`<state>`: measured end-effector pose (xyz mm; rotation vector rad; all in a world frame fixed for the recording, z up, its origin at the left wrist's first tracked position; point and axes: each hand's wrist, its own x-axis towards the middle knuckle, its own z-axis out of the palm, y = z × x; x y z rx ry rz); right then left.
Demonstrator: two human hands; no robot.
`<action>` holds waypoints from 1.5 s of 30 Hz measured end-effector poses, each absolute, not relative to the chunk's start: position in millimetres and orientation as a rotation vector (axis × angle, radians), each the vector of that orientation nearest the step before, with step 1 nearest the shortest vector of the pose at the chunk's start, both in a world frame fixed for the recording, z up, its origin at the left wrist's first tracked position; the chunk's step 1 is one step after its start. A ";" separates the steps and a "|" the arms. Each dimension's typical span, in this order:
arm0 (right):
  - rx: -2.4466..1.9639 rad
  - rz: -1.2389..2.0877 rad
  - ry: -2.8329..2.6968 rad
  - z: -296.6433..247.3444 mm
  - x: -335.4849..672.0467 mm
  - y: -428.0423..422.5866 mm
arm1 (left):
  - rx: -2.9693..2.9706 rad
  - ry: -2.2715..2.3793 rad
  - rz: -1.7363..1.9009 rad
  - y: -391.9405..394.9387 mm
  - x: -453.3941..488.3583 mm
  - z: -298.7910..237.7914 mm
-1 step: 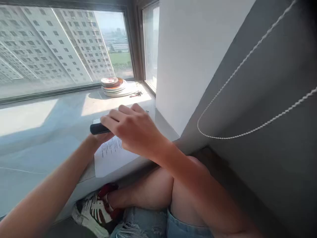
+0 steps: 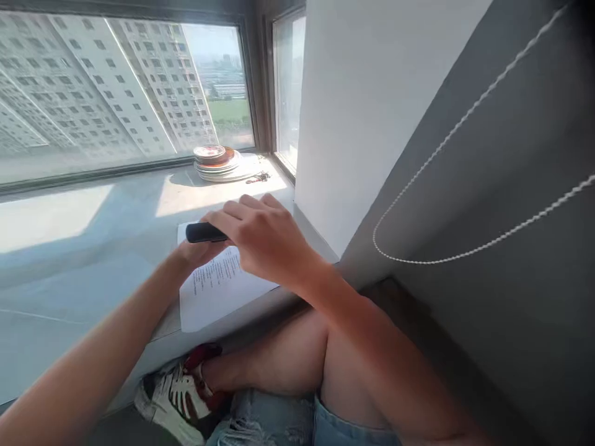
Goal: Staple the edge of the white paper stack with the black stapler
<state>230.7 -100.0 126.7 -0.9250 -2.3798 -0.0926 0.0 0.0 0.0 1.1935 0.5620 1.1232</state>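
While between hands (image 2: 264,236), object (image 2: 201,233) above paper (image 2: 218,305)

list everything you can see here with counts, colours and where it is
black object: one, black, gripped above the paper
paper: at least one sheet, white with dark print, on the sill's near edge
plates: one stack, exact count unclear, mostly white, by the window corner
small trinket: one, dark, right of the plates
windowsill: one, pale, beneath these
windows: two, dark-framed, behind the sill
building: at least one, pale, outside
wall: white, right of the windows
bead chain: one loop, whitish, right
shoe: one, white and red, below the sill
shorts: one pair, blue, bottom
legs: two, bare, below the sill
left hand: one, bare, under the black object
right hand: one, bare, on the black object
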 end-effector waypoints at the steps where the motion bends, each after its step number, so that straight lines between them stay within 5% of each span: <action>1: -0.979 -0.060 -2.345 122.3 238.6 -90.5 | 1.241 0.562 1.110 1.1 0.7 5.6; 8: -1.491 0.052 -1.989 97.5 282.7 -46.2 | 1.609 1.142 1.236 6.9 -6.8 21.9; 15: -1.667 0.298 -2.152 75.9 285.4 -38.6 | 2.276 1.746 0.575 15.6 -11.7 15.9; 20: -1.603 0.496 -2.231 66.8 287.6 -29.3 | 2.399 1.769 0.282 13.3 -9.4 0.8; 45: -1.409 0.879 -2.378 65.0 296.7 -33.9 | 2.454 1.766 0.527 3.9 -7.1 0.7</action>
